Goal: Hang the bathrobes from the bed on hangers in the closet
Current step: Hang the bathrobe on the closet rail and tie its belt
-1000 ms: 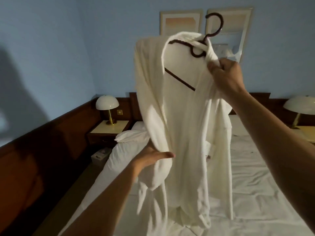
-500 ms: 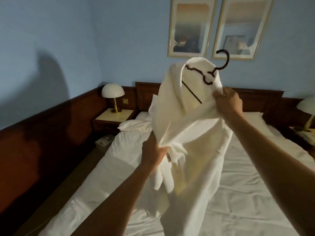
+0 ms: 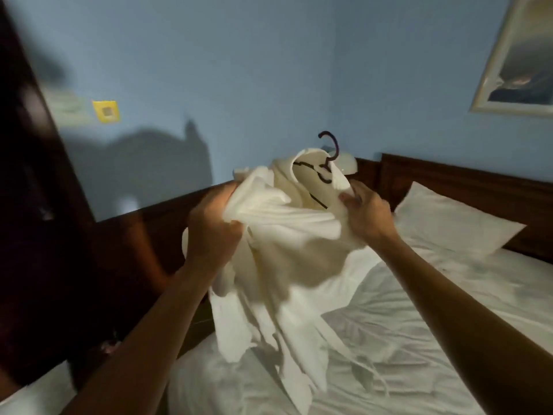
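Observation:
A white bathrobe (image 3: 287, 253) hangs bunched in front of me above the bed (image 3: 419, 339). A dark hanger (image 3: 324, 172) sits inside its collar, with the hook sticking up over the fabric. My left hand (image 3: 214, 232) grips a gathered fold of the robe on its left side. My right hand (image 3: 363, 214) grips the robe at the collar, right by the hanger's shoulder. The robe's lower part and belt trail down toward the sheets.
A white pillow (image 3: 454, 226) lies against the dark wooden headboard (image 3: 466, 187) at the right. Dark wood panelling (image 3: 143, 229) runs along the blue wall at the left. A framed picture (image 3: 520, 61) hangs upper right, and a yellow switch plate (image 3: 106, 111) upper left.
The view has swung to the left, toward the side wall. Both hands have dropped lower with the robe, and my left hand has gathered more fabric up near the collar.

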Tool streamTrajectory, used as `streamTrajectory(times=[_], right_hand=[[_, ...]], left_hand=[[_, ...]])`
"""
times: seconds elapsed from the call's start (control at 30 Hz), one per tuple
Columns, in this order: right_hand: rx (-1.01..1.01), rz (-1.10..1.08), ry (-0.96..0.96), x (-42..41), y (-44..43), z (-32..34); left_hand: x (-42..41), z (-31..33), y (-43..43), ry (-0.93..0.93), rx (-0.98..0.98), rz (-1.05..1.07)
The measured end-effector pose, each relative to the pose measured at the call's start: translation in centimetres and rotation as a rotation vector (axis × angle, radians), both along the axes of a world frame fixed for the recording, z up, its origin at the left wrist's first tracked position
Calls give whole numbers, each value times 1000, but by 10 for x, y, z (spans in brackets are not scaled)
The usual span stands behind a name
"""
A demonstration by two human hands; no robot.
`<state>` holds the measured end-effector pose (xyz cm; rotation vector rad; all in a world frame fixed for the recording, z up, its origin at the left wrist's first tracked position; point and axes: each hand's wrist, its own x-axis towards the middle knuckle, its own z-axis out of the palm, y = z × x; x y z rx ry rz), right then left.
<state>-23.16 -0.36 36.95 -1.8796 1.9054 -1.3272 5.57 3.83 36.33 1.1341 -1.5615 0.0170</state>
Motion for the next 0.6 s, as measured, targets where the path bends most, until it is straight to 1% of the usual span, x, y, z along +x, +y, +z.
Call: streamTrajectory(times=[0.07,0.1,0.23,0.33,0.43,0.5,0.6], right_hand=[[-27,119,12,72,-8,8],[-42,181,16,111,-10,11],[-87,385,30,260,-7,21],[-128,521,39,364,0,27],[-122,633,69,458,14,34],[-156,722,113,521,28,41],[-165,888,93,612,57,49]], left_hand=[[68,12,18,-107,-5,147],[103,15,30,-130,5,198],[237,18,82,-20,10,252],[322,16,124,-15,50,315],[402,6,164,-3,156,428],[450,-5,196,28,250,503],[512,-25,246,74,363,638]])
